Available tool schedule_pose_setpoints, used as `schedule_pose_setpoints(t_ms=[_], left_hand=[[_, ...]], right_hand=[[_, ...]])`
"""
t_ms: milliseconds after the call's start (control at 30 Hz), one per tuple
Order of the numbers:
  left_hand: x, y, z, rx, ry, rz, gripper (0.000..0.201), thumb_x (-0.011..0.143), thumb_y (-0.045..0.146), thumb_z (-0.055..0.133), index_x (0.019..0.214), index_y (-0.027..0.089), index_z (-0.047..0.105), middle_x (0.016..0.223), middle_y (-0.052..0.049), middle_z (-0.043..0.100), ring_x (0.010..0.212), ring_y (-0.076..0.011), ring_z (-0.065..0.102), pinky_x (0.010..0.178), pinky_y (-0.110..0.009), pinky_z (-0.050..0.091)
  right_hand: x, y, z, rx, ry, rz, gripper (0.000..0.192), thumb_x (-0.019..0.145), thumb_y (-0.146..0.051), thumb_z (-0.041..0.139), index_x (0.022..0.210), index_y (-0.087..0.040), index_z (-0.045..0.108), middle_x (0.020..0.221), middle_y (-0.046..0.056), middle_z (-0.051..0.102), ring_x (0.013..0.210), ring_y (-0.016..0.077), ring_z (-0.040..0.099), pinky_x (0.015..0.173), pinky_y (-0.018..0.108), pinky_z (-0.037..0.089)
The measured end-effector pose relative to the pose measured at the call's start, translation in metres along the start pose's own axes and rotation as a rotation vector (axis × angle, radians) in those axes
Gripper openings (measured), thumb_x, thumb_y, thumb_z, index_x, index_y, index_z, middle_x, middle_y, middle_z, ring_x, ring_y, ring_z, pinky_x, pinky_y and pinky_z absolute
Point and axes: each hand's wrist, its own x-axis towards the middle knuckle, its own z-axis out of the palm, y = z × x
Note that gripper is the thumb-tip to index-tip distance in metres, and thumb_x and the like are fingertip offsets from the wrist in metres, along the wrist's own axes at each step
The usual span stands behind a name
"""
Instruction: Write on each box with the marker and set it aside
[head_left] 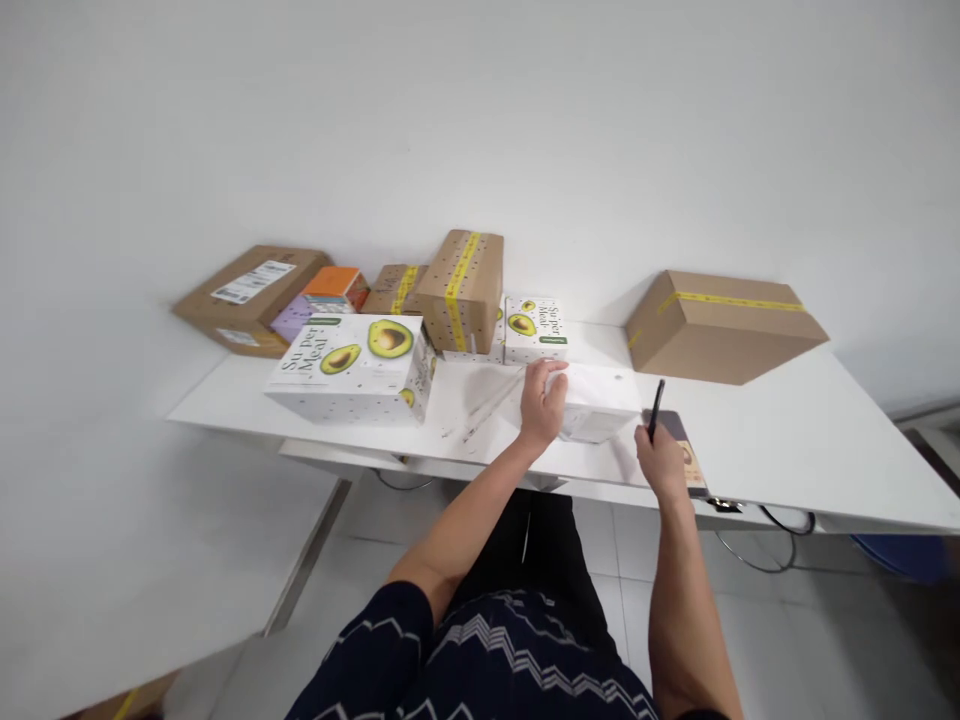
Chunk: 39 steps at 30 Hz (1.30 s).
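Note:
A plain white box point(600, 392) lies near the table's front edge. My left hand point(543, 405) is at its left end, fingers curled over the corner, with the thumb against the box. My right hand point(661, 460) is closed around a black pen point(657, 402), just right of the box. The pen stands nearly upright, and its lower end is hidden by the hand. A dark flat notebook-like thing point(694, 465) with a tan patch lies beside and partly beneath the right hand.
A large avocado-print box point(352, 360) stands left on the white table point(795, 440), a smaller one point(534, 330) behind my left hand. Brown cartons point(461, 290) line the wall, with another carton point(727, 330) at right. An orange box point(335, 285) sits among those at left.

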Motion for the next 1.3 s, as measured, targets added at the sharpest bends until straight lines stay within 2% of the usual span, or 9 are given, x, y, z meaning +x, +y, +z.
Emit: schedule_pose_setpoints(t_ms=[67,167,400,533,633,733,867,1200,1300], left_hand=[[-0.001,-0.001,0.000,-0.020,-0.002,0.034,0.018,0.091,0.030,0.047,0.097,0.020,0.061,0.107,-0.008,0.059,0.110,-0.0202,0.054,0.101,-0.037,0.041],[-0.002,0.000,-0.001,-0.012,-0.003,0.045,0.018,0.091,0.028,0.047,0.098,0.020,0.061,0.106,-0.007,0.061,0.108,-0.0199,0.055,0.100,-0.037,0.042],[-0.003,0.004,-0.001,0.045,0.010,-0.005,0.017,0.090,0.026,0.047,0.097,0.021,0.062,0.103,-0.006,0.062,0.106,-0.0210,0.056,0.098,-0.038,0.043],[-0.004,0.003,-0.001,0.047,0.014,-0.004,0.018,0.090,0.026,0.047,0.098,0.022,0.062,0.103,-0.006,0.062,0.106,-0.0206,0.056,0.098,-0.037,0.044],[-0.005,0.002,-0.001,0.050,0.016,-0.010,0.018,0.090,0.027,0.047,0.098,0.022,0.063,0.103,-0.006,0.062,0.105,-0.0208,0.056,0.097,-0.037,0.044],[-0.005,0.002,-0.001,0.057,0.021,-0.001,0.019,0.090,0.028,0.046,0.098,0.023,0.063,0.103,-0.006,0.062,0.106,-0.0206,0.056,0.098,-0.037,0.044],[-0.004,0.003,-0.001,0.065,0.030,-0.004,0.019,0.090,0.028,0.046,0.097,0.022,0.063,0.103,-0.006,0.062,0.106,-0.0207,0.056,0.098,-0.037,0.043],[-0.004,0.000,0.002,0.032,0.042,-0.037,0.022,0.090,0.030,0.047,0.104,0.021,0.060,0.111,-0.007,0.063,0.110,-0.0211,0.056,0.101,-0.037,0.042],[-0.004,-0.003,0.004,-0.010,0.055,-0.109,0.029,0.088,0.031,0.050,0.116,0.021,0.054,0.121,-0.009,0.059,0.115,-0.0216,0.054,0.101,-0.038,0.042]], right_hand=[[-0.004,0.011,0.018,-0.227,-0.132,-0.002,0.034,0.083,-0.043,0.048,0.097,-0.015,0.060,0.071,0.008,0.063,0.071,0.0236,0.060,0.063,0.031,0.040],[-0.010,0.015,0.035,-0.344,-0.188,-0.023,0.046,0.084,-0.046,0.046,0.118,-0.016,0.057,0.084,0.010,0.066,0.084,0.0265,0.062,0.070,0.033,0.042],[-0.013,0.027,0.035,-0.190,-0.213,-0.154,0.051,0.084,-0.048,0.037,0.115,-0.020,0.067,0.092,0.011,0.067,0.084,0.0256,0.063,0.076,0.034,0.046],[-0.013,0.032,0.022,-0.121,-0.033,-0.096,0.052,0.081,-0.046,0.039,0.111,-0.015,0.069,0.091,0.015,0.068,0.088,0.0301,0.062,0.081,0.039,0.047],[-0.013,0.037,0.006,-0.266,0.244,0.037,0.061,0.081,-0.055,0.041,0.124,-0.017,0.061,0.119,0.020,0.059,0.111,0.0393,0.052,0.089,0.050,0.042],[-0.012,0.045,-0.005,-0.387,0.225,0.181,0.082,0.074,-0.071,0.045,0.138,-0.020,0.045,0.142,0.022,0.037,0.126,0.0477,0.035,0.095,0.060,0.033],[-0.008,0.055,-0.004,-0.406,0.072,0.237,0.083,0.074,-0.073,0.044,0.136,-0.018,0.042,0.139,0.022,0.040,0.126,0.0469,0.035,0.097,0.060,0.031],[0.000,0.051,-0.016,-0.430,0.030,0.223,0.084,0.075,-0.064,0.050,0.141,-0.014,0.038,0.133,0.024,0.049,0.121,0.0447,0.041,0.092,0.058,0.039],[-0.002,0.055,-0.027,-0.244,0.024,0.268,0.089,0.071,-0.058,0.057,0.143,-0.010,0.037,0.126,0.023,0.055,0.115,0.0409,0.049,0.091,0.053,0.042]])
